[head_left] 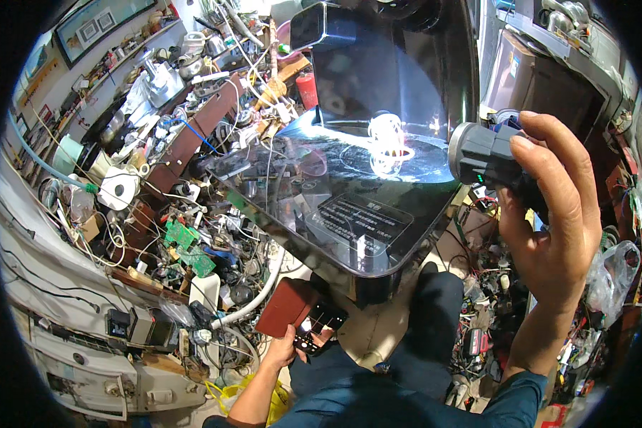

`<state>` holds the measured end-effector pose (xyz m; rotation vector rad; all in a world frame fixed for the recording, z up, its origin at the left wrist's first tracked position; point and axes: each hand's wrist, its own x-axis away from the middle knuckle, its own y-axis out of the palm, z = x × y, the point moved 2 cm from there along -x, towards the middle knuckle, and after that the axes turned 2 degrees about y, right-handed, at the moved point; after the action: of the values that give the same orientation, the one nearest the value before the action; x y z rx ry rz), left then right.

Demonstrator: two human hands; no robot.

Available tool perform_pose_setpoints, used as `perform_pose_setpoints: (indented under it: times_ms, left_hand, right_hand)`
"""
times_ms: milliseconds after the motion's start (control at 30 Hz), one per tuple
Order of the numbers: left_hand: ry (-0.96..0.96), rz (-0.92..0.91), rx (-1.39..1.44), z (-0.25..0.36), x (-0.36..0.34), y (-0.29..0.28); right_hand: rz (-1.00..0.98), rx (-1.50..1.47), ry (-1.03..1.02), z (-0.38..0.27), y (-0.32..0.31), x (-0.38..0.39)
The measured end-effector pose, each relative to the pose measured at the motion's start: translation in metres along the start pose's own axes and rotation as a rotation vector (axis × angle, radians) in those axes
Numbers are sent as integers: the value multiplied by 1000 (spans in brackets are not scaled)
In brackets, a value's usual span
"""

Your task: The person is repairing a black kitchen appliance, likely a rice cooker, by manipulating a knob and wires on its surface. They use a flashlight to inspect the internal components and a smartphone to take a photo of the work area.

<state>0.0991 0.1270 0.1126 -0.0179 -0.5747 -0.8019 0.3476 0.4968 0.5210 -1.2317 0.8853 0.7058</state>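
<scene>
My right hand [563, 221] is raised at the right, its fingers wrapped round a dark grey flashlight [486, 155]. The flashlight is lit and faces left, throwing bright light on a glossy black appliance [399, 64] with a flat black top and an upright back part. White print and reflections show on that top. Low in the view, my left hand [282, 349] grips a smartphone [322, 328] in a reddish-brown flip case [287, 307], the cover folded out to the left. The phone's screen is on, with a camera-like picture.
Heaped parts and cables crowd both sides. A green circuit board [189, 246] and a white hose [264, 289] lie left of the appliance. A clear plastic bag [613, 278] hangs at the right. A yellow bag [228, 396] is below my left arm.
</scene>
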Motion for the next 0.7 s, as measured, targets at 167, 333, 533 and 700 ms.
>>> perform_pose_setpoints:
  times_ms: [167, 333, 533, 700]
  left_hand:
    - [73, 1, 56, -20, -13, -11]
    - [86, 1, 45, -25, -15, -14]
    - [23, -14, -29, 3, 0, 4]
    - [54, -18, 20, 4, 0, 8]
  right_hand:
    - [21, -19, 12, 5, -2, 3]
    - [22, -6, 34, 8, -5, 4]
    - [38, -26, 26, 11, -2, 6]
    - [21, -48, 44, 10, 0, 6]
